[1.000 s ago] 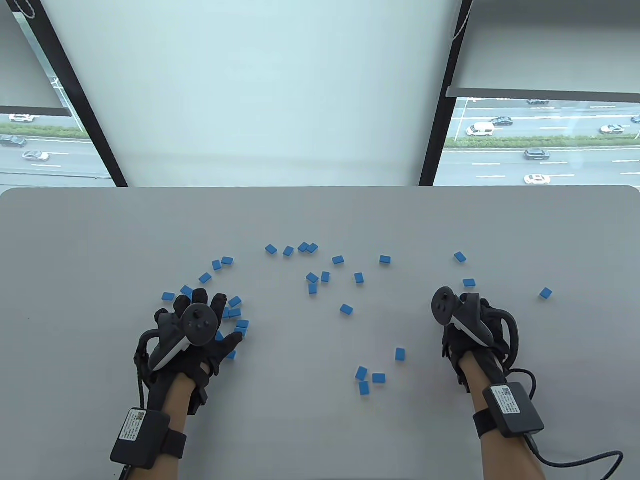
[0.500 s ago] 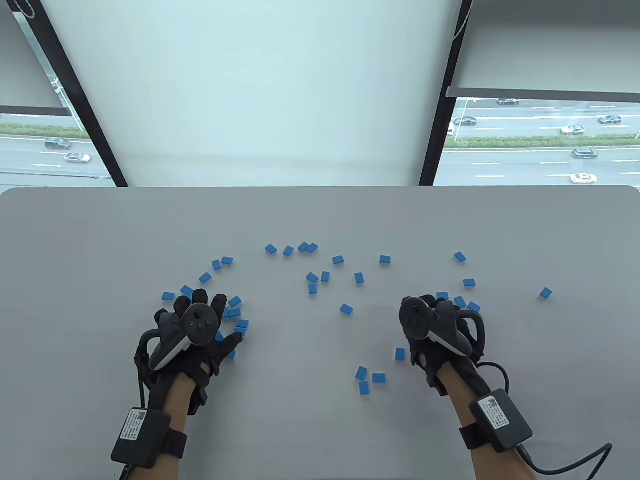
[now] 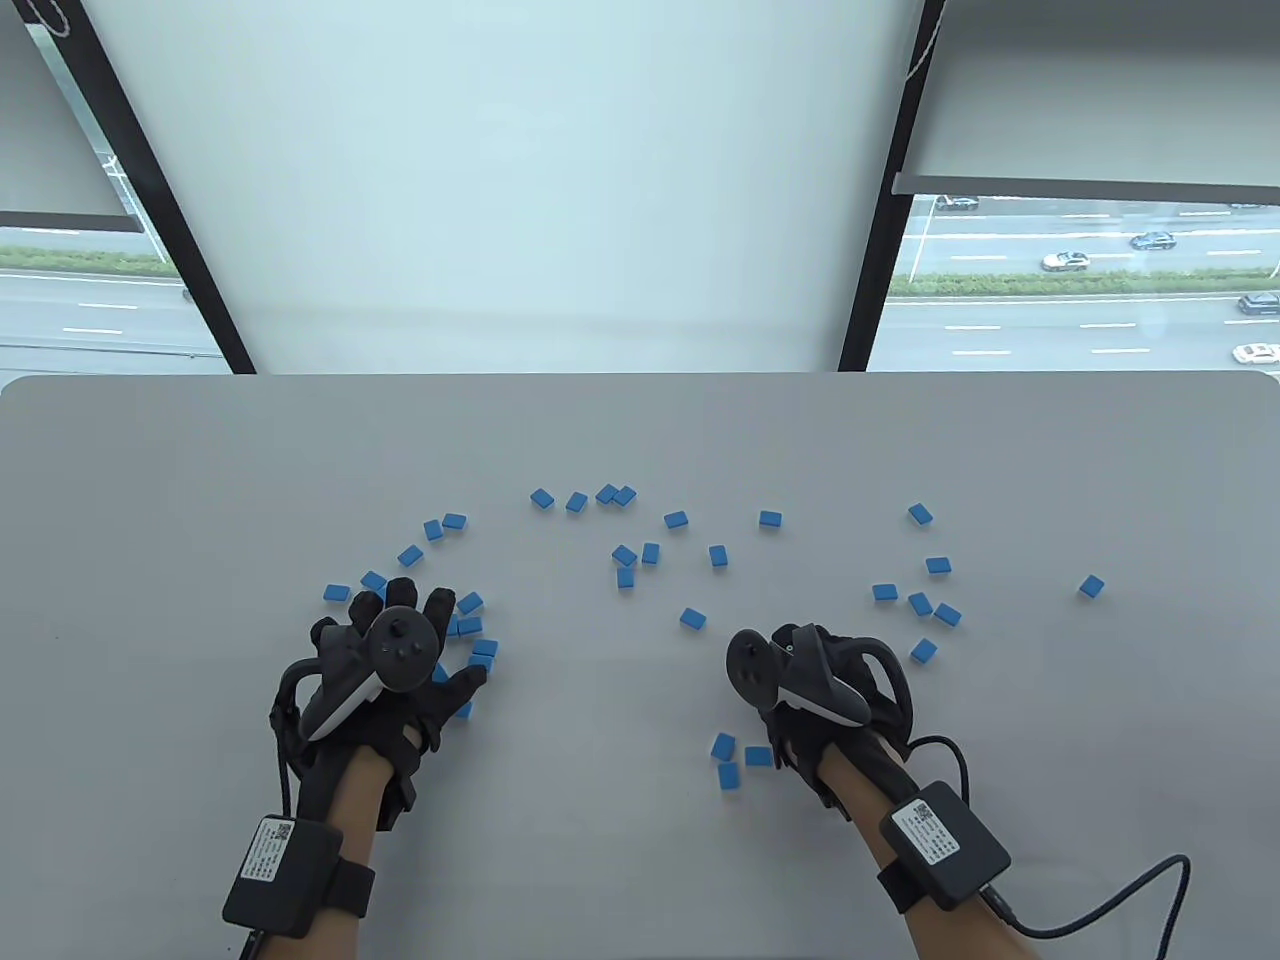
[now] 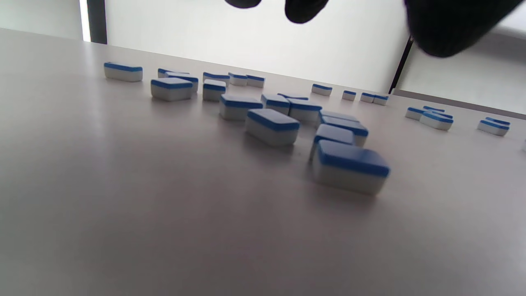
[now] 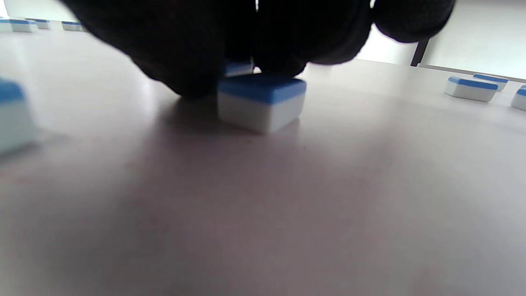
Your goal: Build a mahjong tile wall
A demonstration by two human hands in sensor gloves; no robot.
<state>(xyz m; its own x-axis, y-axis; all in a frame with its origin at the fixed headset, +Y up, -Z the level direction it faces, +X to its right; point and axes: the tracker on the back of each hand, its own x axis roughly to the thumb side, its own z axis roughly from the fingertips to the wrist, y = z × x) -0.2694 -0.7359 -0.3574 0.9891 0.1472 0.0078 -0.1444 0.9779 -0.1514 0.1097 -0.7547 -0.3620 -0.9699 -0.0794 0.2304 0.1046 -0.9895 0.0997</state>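
Several blue-topped white mahjong tiles lie scattered flat on the grey table (image 3: 600,430). My left hand (image 3: 405,645) is spread open over a cluster of tiles (image 3: 470,626) at the left; in the left wrist view its fingertips (image 4: 306,8) hang above those tiles (image 4: 349,164). My right hand (image 3: 800,690) is curled over one tile near the table's middle, hiding it in the table view. In the right wrist view its fingers (image 5: 197,45) close on that tile (image 5: 261,102), which rests on the table.
Three tiles (image 3: 735,760) lie just left of my right wrist. A small group (image 3: 920,605) lies to the right of my right hand, and one lone tile (image 3: 1091,586) sits farther right. More tiles (image 3: 610,495) lie across the middle.
My right hand has moved left and nearer, uncovering the group of tiles it was over, and now covers a single tile. My left hand has not moved.
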